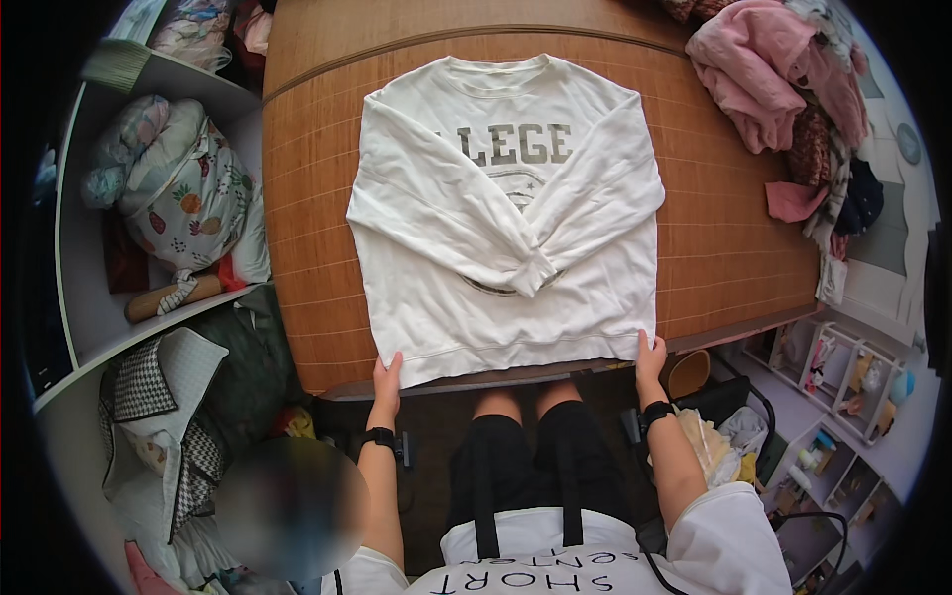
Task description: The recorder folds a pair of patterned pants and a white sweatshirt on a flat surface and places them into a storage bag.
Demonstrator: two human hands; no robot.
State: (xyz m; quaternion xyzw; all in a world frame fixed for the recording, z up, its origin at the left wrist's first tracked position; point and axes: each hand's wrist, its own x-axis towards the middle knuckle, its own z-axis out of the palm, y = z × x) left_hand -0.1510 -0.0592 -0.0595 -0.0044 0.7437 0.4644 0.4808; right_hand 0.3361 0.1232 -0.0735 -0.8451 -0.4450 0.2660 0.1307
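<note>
A white sweatshirt [446, 312] with printed lettering lies spread on a brown woven mat [736, 260], its collar away from me. Both sleeves are folded inward over the front, and their cuffs overlap near the middle. My left hand [388, 379] pinches the hem's left corner, thumb on top and the other fingers mostly hidden beneath. At the hem's right corner, my right hand [649, 361] grips the fabric in the same way. A dark band with a small device is on each wrist.
Pink bedding [751, 74] and other cloths are heaped at the back right. Shelves on the left hold a fruit-print bundle [193, 201] and a wooden roller [141, 303]. A houndstooth storage bag [145, 387] stands below them. A white rack [840, 372] with small items is at the right.
</note>
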